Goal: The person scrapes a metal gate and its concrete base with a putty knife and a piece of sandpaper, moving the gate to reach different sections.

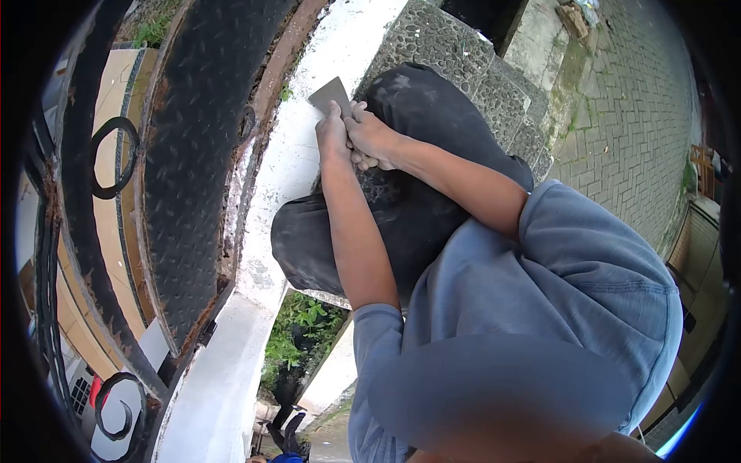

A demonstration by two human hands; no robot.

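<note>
A putty knife with a flat grey blade points up and to the left over the white-painted ledge, its handle hidden by my fingers. My left hand is closed at the base of the blade, the thumb or a finger lying along it. Pressed against it, my right hand is also closed around the handle area. Greyish dust or paste coats the fingers of both hands. Below and beside them are the knees of my black trousers, which are smudged with dust.
The white ledge runs along a black metal gate with rusty edges and curled bars. Pebbled stone slabs lie beyond my knees, and brick paving stretches right. Green plants grow in a gap below; a person's legs show near the bottom.
</note>
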